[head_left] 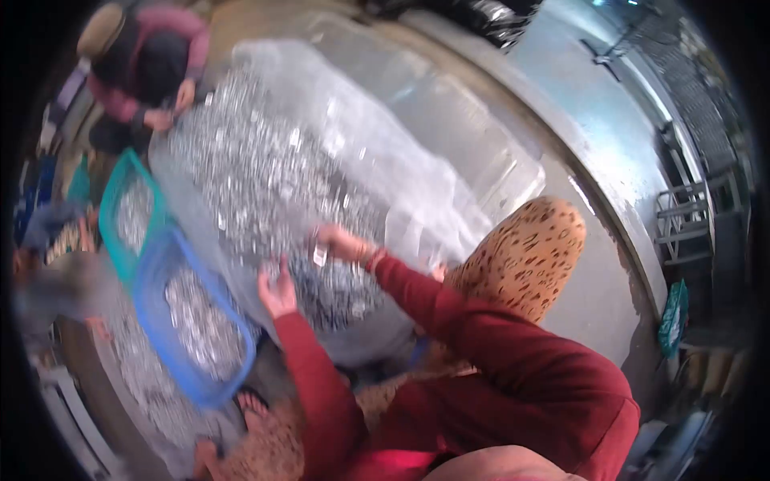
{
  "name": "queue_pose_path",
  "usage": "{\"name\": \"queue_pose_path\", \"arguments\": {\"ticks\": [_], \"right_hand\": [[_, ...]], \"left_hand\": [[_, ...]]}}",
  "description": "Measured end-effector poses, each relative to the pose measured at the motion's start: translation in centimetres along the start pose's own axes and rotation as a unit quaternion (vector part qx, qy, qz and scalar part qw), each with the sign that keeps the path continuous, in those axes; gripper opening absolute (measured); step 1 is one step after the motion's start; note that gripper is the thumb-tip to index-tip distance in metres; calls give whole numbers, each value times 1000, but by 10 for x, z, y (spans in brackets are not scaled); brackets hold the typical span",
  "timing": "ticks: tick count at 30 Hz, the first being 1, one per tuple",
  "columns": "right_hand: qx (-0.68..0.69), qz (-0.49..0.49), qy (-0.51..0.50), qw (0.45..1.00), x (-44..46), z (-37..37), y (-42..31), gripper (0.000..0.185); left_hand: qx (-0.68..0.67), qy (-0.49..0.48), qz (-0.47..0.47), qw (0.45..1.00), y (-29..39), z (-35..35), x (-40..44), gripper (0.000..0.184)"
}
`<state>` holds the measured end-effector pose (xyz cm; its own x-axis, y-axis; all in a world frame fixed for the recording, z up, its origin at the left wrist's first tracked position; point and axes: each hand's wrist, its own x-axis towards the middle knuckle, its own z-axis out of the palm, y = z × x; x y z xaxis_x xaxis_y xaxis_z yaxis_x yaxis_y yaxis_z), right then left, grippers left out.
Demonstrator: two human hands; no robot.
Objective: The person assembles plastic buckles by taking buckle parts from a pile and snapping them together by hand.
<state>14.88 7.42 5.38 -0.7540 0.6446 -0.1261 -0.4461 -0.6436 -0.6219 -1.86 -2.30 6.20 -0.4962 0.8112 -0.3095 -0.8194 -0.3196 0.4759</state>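
A large heap of small shiny, clear or silvery pieces (257,160) lies on a translucent plastic sheet (401,176). Over its near part, my right hand (343,242) is closed, with one small shiny piece (320,255) at its fingertips. What kind of piece this is cannot be made out. Just to the left, my left hand (277,293) is at the heap's near edge, fingers raised and apart, with nothing visible in them. Blur softens the fingers of both hands.
Left of the heap stand a blue basket (148,321) and a green basket (107,210), both holding similar pieces. A person (152,64) crouches at the far left, hands at the heap. Another blurred person (60,240) is at the left edge. A metal rack (682,224) stands right.
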Motion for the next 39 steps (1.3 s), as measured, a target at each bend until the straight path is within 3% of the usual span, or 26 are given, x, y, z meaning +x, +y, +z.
{"name": "queue_pose_path", "arguments": {"ticks": [1, 2, 3, 4, 5, 6, 7, 8, 10, 12, 14, 16, 18, 19, 22, 23, 26, 27, 29, 30, 31, 32, 34, 36, 37, 39], "right_hand": [[-6, -35, -19, 999, -5, 12, -14, 24], [-240, -143, -49, 959, -14, 15, -28, 24], [-605, -293, -57, 738, -27, 28, -42, 26], [-681, -305, -36, 664, -27, 22, -42, 26], [-538, -245, -65, 804, -22, 21, -35, 23], [-311, -182, -82, 929, -17, 19, -29, 21], [-111, -132, -67, 983, -12, 17, -24, 20], [175, 47, -46, 982, -14, 28, -33, 17], [80, 92, -38, 992, -10, 3, -29, 20], [207, 146, 7, 967, -5, -25, -17, 15], [130, 145, 47, 980, -11, -32, -19, 16], [-63, 149, 85, 983, -18, -23, -22, 20], [-208, 165, 84, 960, -25, -5, -24, 21], [-264, 189, 84, 942, -26, -4, -19, 30], [-441, 179, 83, 876, -28, 2, -9, 32], [-501, 171, 111, 841, -30, 10, -4, 31], [-733, -16, -6, 681, -24, -25, 36, 30], [-744, -74, 22, 664, -26, -27, 50, 24], [-722, -11, 34, 691, -25, -20, 47, 23], [-710, 20, 39, 703, -23, -18, 44, 22], [-642, 10, 42, 766, -22, -15, 39, 17], [-591, -80, 27, 802, -20, -16, 34, 9], [-229, 66, 61, 969, -17, -14, 11, 6], [-208, 74, 59, 974, -16, -9, -1, 7], [-346, 106, 49, 931, -17, -5, -5, 12], [-614, 13, -44, 788, -16, -10, 17, 17]], "left_hand": [[-33, -27, -44, 998, 5, -4, -1, 22], [-72, -15, -51, 996, 2, -17, 5, 18], [-78, -86, -41, 992, 2, -41, 12, 16], [-119, -133, -85, 980, 8, -22, 4, 18], [-3, -69, -47, 996, 11, -5, -2, 22], [-52, -92, -78, 991, 18, 7, -13, 24], [64, -61, -53, 995, 25, 41, -33, 21], [43, -48, -129, 990, 24, 1, -6, 31], [187, 9, -121, 975, 29, 25, -16, 17], [399, -13, -116, 910, 28, 14, -12, 26], [588, -8, -121, 799, 10, 1, -10, 29], [785, -42, 83, 612, -17, -22, -5, 30], [794, -32, 53, 605, -33, -19, -7, 34], [802, -63, 187, 564, -38, -24, -5, 31], [815, -103, 113, 559, -33, -23, 13, 29], [813, -112, 162, 548, -29, -18, 15, 24], [667, -45, -15, 744, -6, -2, 15, 21], [515, -59, -52, 853, 3, -2, 12, 14], [335, -111, -66, 933, 17, -4, 4, 11], [240, -136, -70, 959, 23, -4, 0, 10], [221, -116, -68, 966, 28, 0, -3, 9], [171, -115, -74, 976, 30, -1, -3, 7], [68, -112, -90, 987, 32, -1, -1, 4], [74, -100, -98, 987, 27, -7, 5, 7], [96, -95, -92, 987, 24, -7, 4, 8], [123, -115, -99, 981, 16, -4, 4, 10]]}}
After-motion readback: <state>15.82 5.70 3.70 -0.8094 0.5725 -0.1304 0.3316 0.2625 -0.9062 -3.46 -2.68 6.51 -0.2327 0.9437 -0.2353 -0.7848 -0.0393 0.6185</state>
